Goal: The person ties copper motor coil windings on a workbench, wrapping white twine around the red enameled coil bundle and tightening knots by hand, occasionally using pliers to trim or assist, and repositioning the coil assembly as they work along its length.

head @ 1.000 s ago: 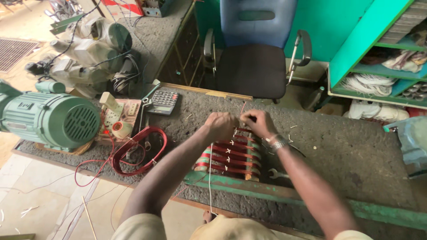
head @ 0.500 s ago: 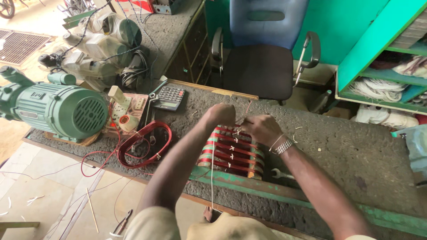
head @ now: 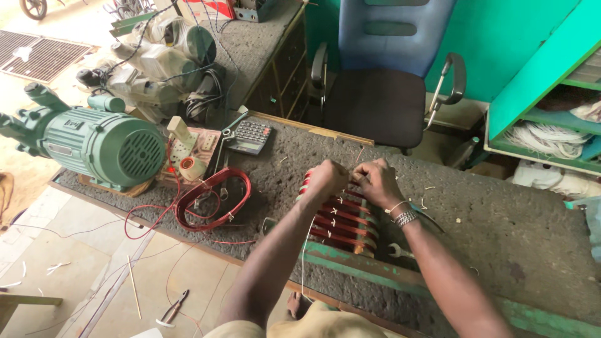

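Note:
A set of red copper wire coils (head: 341, 220) lies on the rough grey workbench (head: 501, 225), bound with white thread. My left hand (head: 325, 178) and my right hand (head: 375, 181) meet at the coils' far end, both closed in pinches on the thin white thread there. A strand of that thread (head: 303, 250) hangs down from my left hand toward my lap. My right wrist wears a beaded bracelet (head: 405, 218).
A loose loop of red wire (head: 210, 197) lies left of the coils. Beyond it are a calculator (head: 249, 136), a tape roll (head: 190, 168) and a green electric motor (head: 103, 147). A spanner (head: 400, 252) lies beside my right forearm. A blue office chair (head: 385, 69) stands behind the bench. Pliers (head: 172, 308) lie on the floor.
My hands have stayed together at the coils' far end, working the thread. The view has shifted slightly, so the motor and the bench sit further right and lower.

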`<state>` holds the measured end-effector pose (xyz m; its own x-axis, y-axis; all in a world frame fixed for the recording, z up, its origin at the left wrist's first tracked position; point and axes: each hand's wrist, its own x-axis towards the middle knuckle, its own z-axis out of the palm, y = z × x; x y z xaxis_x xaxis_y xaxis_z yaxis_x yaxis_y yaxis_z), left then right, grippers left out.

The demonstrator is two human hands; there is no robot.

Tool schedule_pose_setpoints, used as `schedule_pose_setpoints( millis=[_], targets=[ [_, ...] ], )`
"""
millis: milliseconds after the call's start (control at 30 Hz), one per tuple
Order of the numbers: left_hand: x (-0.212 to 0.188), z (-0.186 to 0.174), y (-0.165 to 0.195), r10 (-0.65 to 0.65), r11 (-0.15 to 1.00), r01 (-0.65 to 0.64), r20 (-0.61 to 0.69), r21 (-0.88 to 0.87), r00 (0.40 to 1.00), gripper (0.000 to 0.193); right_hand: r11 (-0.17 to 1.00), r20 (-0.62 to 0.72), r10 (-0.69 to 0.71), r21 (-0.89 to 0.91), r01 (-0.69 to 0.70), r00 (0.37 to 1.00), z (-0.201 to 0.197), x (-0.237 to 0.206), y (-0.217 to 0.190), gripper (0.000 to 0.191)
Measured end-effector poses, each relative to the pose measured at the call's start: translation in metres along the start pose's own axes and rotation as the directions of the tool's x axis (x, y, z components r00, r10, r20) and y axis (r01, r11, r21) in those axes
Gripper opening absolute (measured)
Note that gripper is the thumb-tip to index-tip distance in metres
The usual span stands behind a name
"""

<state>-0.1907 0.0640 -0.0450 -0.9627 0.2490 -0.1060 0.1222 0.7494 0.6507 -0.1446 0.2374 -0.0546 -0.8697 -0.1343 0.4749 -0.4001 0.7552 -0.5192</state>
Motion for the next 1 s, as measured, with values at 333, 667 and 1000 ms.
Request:
schedule_pose_setpoints(
  millis=[333, 667, 1000],
  targets=[
    [-0.031, -0.011, 0.015, -0.183, 0.980, 0.192, -0.168, 0.043, 0.969, 0.027, 0.969, 0.013, 0.182, 0.168, -0.182, 0.983, 0.013, 0.005, -0.002, 0.014],
    [-0.034, -0.009, 0.001, 0.090, 0.990, -0.062, -0.224, 0.128, 0.971, 0.026, 0.995, 0.183, -0.089, 0.067, 0.078, 0.979, 0.013, 0.015, -0.001, 0.014],
    [-0.038, -0.013, -0.005, 0.244, 0.969, -0.222, -0.260, 0.109, 0.934, 0.014, 0.948, 0.123, 0.005, 0.314, -0.044, 0.992, 0.004, 0.016, 0.001, 0.017]
  ],
)
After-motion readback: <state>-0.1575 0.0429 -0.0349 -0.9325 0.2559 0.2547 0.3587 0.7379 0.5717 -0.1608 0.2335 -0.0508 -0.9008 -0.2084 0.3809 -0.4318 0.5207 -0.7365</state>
